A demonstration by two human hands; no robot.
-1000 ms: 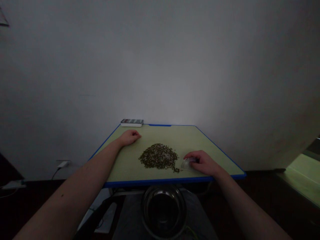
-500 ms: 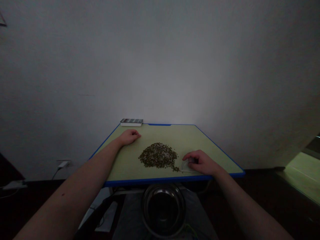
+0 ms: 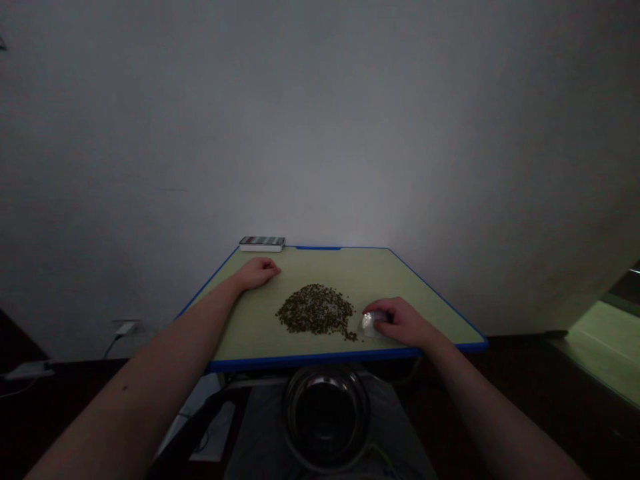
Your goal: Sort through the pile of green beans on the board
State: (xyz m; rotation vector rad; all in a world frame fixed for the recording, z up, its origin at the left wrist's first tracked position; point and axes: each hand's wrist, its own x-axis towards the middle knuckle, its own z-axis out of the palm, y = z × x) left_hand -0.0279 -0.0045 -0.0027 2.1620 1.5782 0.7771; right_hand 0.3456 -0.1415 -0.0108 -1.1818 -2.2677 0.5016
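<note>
While your right hand (image 3: 401, 322) is clasping a clear, plastic-looking vessel (image 3: 369, 322), a brownish-green, granular mound (image 3: 315, 309) is lying just left of it on the pale-yellow, blue-edged tabletop (image 3: 415, 290); your farther left hand (image 3: 257, 272) is hiding its grip.

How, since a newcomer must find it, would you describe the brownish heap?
Find the pale table with blue edging. On it, between the left hand and the right hand, lies the heap. It is many loose, small, brownish pieces, unlike the single shiny, see-through object in the right hand.
</note>
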